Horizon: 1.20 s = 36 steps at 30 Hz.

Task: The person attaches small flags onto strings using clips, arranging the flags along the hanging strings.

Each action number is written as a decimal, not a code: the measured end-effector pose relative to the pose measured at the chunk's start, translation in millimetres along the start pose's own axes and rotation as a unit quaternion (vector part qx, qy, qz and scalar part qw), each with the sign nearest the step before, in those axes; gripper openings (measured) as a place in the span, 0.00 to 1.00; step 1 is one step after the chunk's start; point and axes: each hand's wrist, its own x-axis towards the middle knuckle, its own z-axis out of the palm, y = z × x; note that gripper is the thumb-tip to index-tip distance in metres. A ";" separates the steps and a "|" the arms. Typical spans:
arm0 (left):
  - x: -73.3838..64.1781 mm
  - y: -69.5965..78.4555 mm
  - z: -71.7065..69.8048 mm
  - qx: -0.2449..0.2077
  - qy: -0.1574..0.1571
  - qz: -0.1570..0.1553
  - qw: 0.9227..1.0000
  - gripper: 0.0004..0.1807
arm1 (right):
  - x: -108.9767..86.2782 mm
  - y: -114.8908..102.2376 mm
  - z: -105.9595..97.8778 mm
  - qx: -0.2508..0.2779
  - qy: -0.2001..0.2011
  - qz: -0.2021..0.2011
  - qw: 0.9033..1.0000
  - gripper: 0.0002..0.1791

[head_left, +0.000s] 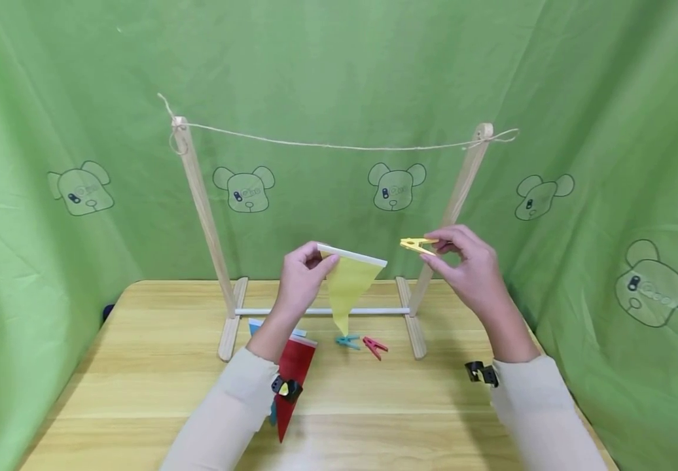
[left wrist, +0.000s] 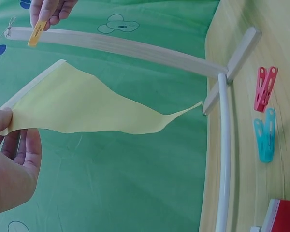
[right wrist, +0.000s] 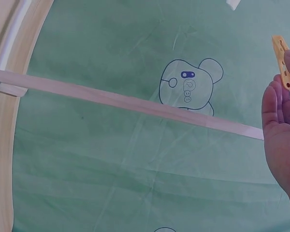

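My left hand (head_left: 303, 275) pinches a yellow triangular pennant (head_left: 347, 281) by one end of its white top edge, and its tip hangs down. To the right, my right hand (head_left: 468, 265) holds a yellow clothespin (head_left: 417, 244) between thumb and fingers, apart from the pennant. Above both hands a string (head_left: 327, 145) is strung between two wooden posts and carries nothing. The left wrist view shows the pennant (left wrist: 92, 104) spread sideways with its tip slightly curled. In the right wrist view the clothespin (right wrist: 282, 63) lies against the fingertips.
On the wooden table (head_left: 156, 366) lie a blue clothespin (head_left: 347, 341) and a red clothespin (head_left: 375, 347). A red pennant (head_left: 295, 363) overlaps a blue one (head_left: 254, 325), partly behind my left arm. The stand has a white crossbar (head_left: 374, 311); green curtain (head_left: 339, 65) surrounds the table.
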 end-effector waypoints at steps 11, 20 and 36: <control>4.5 5.9 4.4 -0.013 0.000 0.006 1.000 0.06 | 8.0 -6.8 -5.1 0.008 0.001 -0.013 1.000 0.19; 9.4 11.1 10.6 -0.020 -0.008 0.003 1.000 0.06 | 14.1 -6.6 -9.1 0.007 0.000 -0.008 1.000 0.19; 28.0 19.7 25.0 -0.050 -0.008 0.006 0.999 0.08 | 31.1 -0.2 -19.8 0.004 0.017 -0.017 1.000 0.20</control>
